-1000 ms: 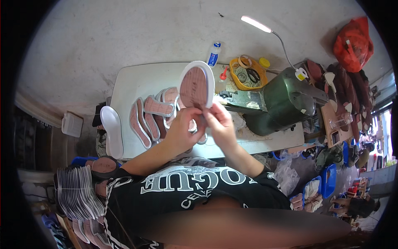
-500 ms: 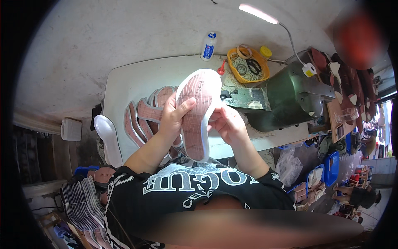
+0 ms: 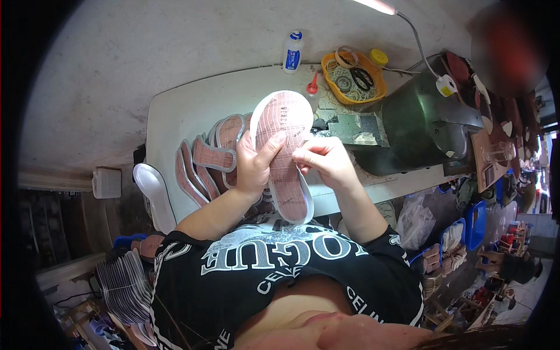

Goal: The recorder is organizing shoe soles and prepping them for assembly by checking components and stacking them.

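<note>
1. Left of the frame, a white sole (image 3: 154,195) rests along the worktop's (image 3: 175,116) edge; an elbow's nudge could drop it.
2. Left of centre, pink insoles (image 3: 214,156) overlap; a brushing forearm (image 3: 213,214) might scatter them.
3. At centre, the left hand (image 3: 254,169) clamps the pink-faced sole (image 3: 287,169), thumb on top; a slack hold could let it twist.
4. Right of that, the right hand's (image 3: 331,161) fingers pinch its right edge; tugging hard might tear the rim.
</note>
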Available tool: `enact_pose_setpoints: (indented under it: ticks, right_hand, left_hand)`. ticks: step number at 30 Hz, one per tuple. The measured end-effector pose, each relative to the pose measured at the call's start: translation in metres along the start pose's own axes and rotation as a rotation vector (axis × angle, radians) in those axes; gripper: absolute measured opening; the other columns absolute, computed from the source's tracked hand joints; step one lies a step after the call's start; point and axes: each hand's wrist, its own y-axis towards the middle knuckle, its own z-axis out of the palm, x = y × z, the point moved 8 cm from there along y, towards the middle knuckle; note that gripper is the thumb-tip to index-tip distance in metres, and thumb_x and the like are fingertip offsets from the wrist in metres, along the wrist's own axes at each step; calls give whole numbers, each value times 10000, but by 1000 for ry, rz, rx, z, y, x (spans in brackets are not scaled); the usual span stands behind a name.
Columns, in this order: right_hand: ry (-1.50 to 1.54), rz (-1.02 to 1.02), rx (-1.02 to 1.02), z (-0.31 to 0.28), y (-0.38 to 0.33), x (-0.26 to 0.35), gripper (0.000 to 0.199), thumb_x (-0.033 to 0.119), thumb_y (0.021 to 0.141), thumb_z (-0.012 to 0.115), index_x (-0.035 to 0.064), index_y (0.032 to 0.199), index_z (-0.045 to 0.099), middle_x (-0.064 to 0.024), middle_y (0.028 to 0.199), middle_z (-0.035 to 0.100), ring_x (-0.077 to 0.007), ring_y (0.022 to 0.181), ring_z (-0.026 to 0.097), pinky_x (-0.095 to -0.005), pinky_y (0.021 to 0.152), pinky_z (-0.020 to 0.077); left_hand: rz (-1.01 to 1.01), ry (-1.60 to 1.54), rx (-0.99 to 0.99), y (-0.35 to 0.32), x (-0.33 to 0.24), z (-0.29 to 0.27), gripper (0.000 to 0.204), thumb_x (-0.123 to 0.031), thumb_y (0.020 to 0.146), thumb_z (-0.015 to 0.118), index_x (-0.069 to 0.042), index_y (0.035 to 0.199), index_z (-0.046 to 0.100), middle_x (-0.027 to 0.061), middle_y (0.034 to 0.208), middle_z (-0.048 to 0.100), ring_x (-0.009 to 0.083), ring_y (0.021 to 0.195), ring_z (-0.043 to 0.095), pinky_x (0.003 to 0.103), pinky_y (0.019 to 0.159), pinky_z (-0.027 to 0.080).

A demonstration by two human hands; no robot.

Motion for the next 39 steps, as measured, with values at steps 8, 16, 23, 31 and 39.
enact_pose_setpoints:
  ticks: [8,16,23,31,39]
  right_hand:
    - [-261,99,-75,-14,-8,-8,134,138,851,687,9,815,683,27,691,607,-20,592,499,-168,528,395]
    - [282,113,146,-7,-34,-49,308,279,928,572,-17,960,651,-63,895,668,-92,728,614,-173,590,474]
    - [170,272,-23,-8,-62,-68,284,215,919,564,-58,964,626,-139,779,674,-178,615,664,-264,530,538]
    - [223,220,-148,-6,-71,-61,303,233,920,580,-64,962,621,-141,729,654,-167,584,635,-265,552,522]
    - [453,124,-256,-2,-39,-56,262,206,932,552,-47,943,619,-142,742,663,-174,596,651,-269,557,534]
  left_hand:
    - [-252,36,-46,-2,25,-31,306,-126,871,649,27,1128,586,86,1015,657,144,882,638,279,793,517]
    - [-370,-48,-128,38,27,-53,334,-139,872,639,17,1160,573,89,1020,659,160,927,636,297,831,513]
    - [-371,400,-68,65,36,-42,369,-213,844,688,21,1117,607,85,999,668,148,866,640,260,791,496]
    - [-456,296,-95,66,58,-26,340,-242,862,673,36,1051,626,98,937,676,147,817,651,274,740,518]
    - [-573,644,114,116,56,-49,579,-442,849,654,83,1086,602,185,1061,638,218,951,637,325,872,486]
